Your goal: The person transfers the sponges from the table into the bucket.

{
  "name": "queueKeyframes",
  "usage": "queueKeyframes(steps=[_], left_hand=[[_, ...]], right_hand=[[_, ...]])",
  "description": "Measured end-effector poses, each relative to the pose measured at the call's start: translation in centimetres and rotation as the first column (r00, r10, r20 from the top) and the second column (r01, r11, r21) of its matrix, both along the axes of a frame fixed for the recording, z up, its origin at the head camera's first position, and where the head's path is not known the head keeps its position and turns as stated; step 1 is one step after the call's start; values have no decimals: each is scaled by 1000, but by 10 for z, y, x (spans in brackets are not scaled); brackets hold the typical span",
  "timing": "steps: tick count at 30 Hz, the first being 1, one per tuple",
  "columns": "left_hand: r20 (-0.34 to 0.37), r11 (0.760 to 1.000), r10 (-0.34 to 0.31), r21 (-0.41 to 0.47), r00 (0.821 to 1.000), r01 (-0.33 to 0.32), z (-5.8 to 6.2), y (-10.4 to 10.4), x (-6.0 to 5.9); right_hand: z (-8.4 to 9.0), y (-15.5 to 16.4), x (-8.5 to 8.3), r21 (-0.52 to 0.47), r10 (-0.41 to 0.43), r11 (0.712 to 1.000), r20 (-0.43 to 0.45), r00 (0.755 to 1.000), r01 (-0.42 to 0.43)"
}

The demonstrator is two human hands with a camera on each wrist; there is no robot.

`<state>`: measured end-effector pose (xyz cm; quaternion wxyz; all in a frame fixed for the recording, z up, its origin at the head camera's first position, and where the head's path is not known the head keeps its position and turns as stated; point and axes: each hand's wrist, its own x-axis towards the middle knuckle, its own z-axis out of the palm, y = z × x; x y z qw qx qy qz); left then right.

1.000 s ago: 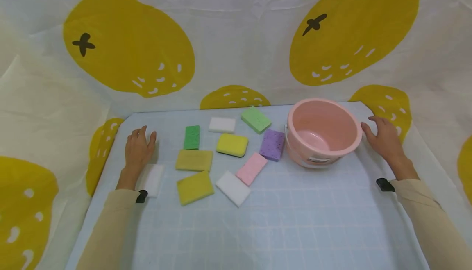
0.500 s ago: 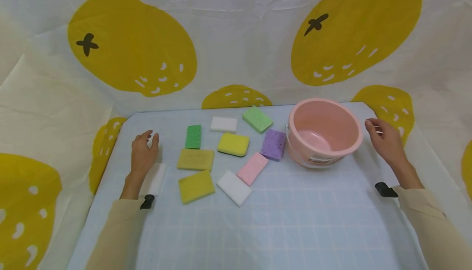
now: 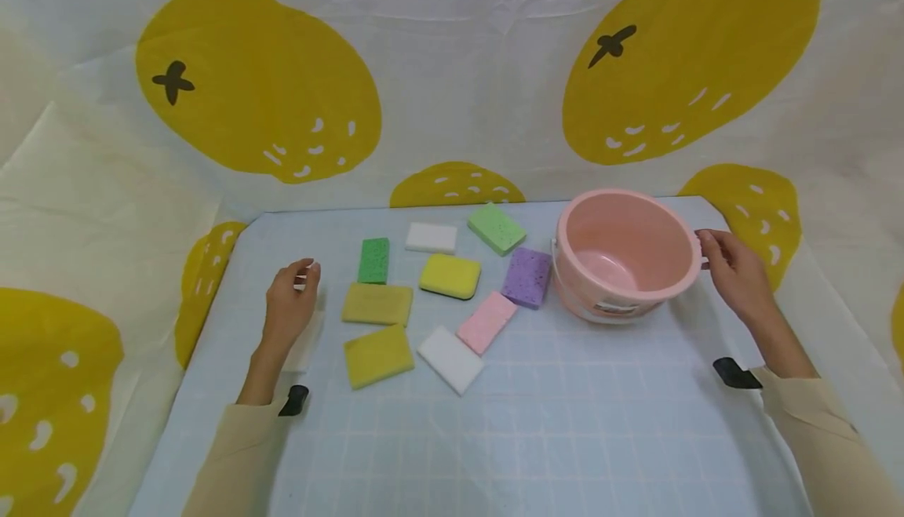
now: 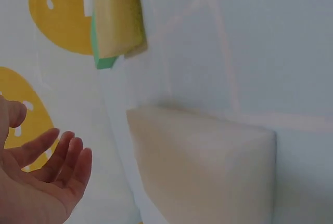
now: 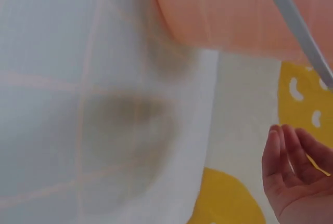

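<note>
Both hands are loose and hold nothing. The right hand (image 3: 734,275) hovers just right of the pink bucket (image 3: 621,254), fingertips at its rim. The left hand (image 3: 291,305) floats above a white sponge (image 3: 304,340), far left of the bucket. Judging by this, gathering has barely begun; next, the left fingers must drop and pinch that sponge.

Head cam looks down & fwd over whole table (image 3: 565,423); wrist cams sit v. close, low — left shares white sponge (image 4: 203,167), right shares pink bucket (image 5: 234,11).
</note>
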<state>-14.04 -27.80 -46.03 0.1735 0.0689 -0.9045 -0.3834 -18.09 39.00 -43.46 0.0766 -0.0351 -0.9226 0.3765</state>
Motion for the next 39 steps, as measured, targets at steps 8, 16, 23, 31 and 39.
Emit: queueKeyframes(steps=[8,16,23,31,39], left_hand=[[87,998,-43,60,995,37,3,14,19],[164,986,-152,95,975,138,4,24,37],[217,962,-269,104,939,251,-4,26,50],[288,946,-324,108,901,306,-9,28,60],[280,903,-428,174,860,393,-14,28,66]], right_hand=[[11,-8,7,-92,38,995,0,999,-38],[15,-9,12,-233,41,972,27,999,-34],[21,-11,13,-254,39,967,76,996,-19],[34,-6,18,-270,80,961,98,992,-51],[46,-11,17,-194,74,981,223,972,-30]])
